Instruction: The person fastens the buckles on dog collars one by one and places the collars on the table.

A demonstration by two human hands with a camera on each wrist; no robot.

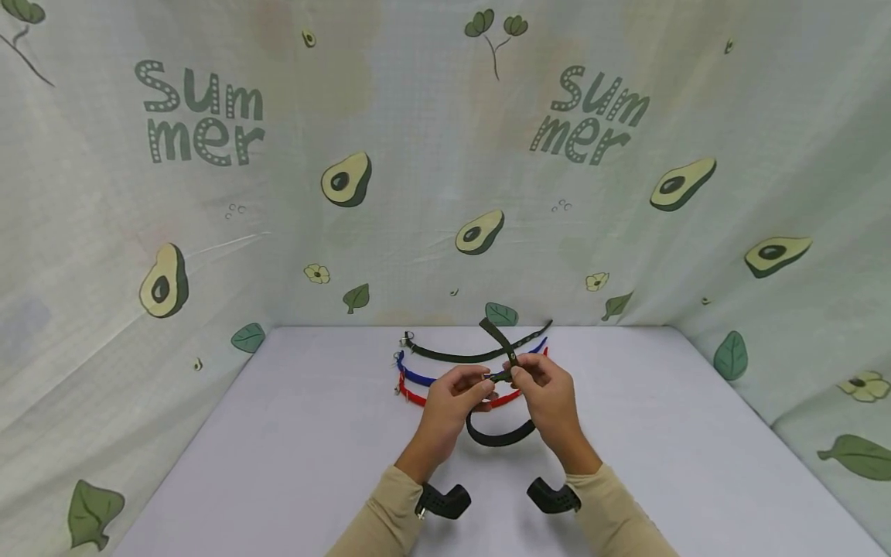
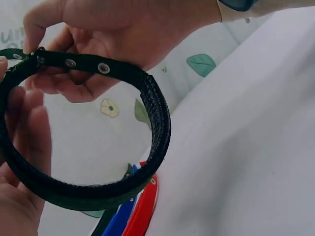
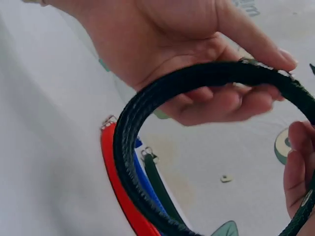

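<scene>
**Desk:** What's the setting?

**Photographer:** A white table (image 1: 292,433) walled in by a pale cloth backdrop (image 1: 209,216) printed with avocados, leaves and the word "Summer".

**Desk:** And the hands?

**Photographer:** Both are raised above the middle of the table, close together. The left hand (image 1: 452,398) and the right hand (image 1: 550,394) each pinch a black collar (image 1: 500,437) between thumb and curled fingers where its ends meet, near the buckle. The collar hangs below them as a loop, one eyeleted end (image 1: 497,334) sticking up past the fingers.

**Desk:** Anything else around?

**Photographer:** Three more collars lie flat just behind the hands: a dark green collar (image 1: 452,356) farthest back, then a blue collar (image 1: 416,376), then a red collar (image 1: 412,396) nearest. The hands hide their middle stretches. Beige sleeves (image 1: 379,514) cover both forearms, each carrying a black wrist mount (image 1: 445,501).
</scene>
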